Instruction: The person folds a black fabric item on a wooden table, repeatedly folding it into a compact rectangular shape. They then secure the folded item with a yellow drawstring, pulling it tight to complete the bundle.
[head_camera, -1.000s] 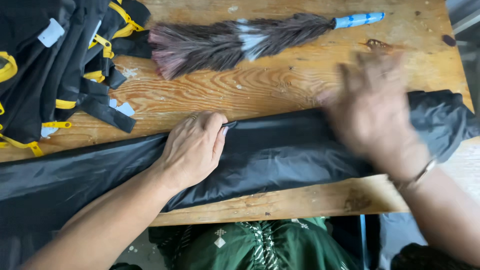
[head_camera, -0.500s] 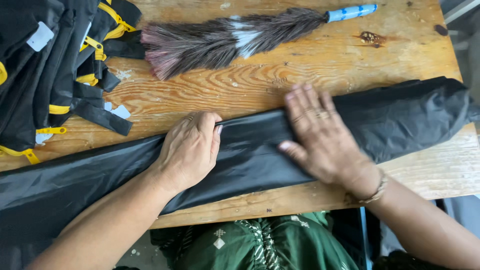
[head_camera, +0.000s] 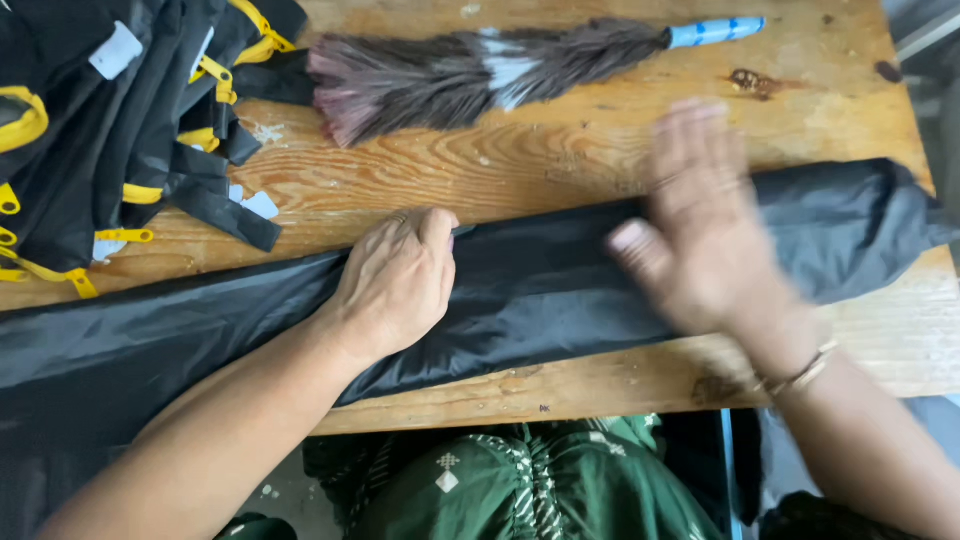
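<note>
Your left hand (head_camera: 395, 285) lies palm-down and open, pressing the long black fabric strip (head_camera: 540, 285) against the wooden table (head_camera: 560, 160). The strip's long axis runs from 8 o'clock to 2 o'clock across the table's near edge. Your right hand (head_camera: 700, 225), blurred, fingers spread and gripping nothing, is over the strip toward its 2 o'clock end; whether it touches cannot be told. A feather duster (head_camera: 480, 70) lies at 12 o'clock, stacked black-and-yellow bags (head_camera: 120, 130) at 10 o'clock.

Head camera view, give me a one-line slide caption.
Left hand presses folded black fabric on wooden table; right hand blurred above it.
</note>
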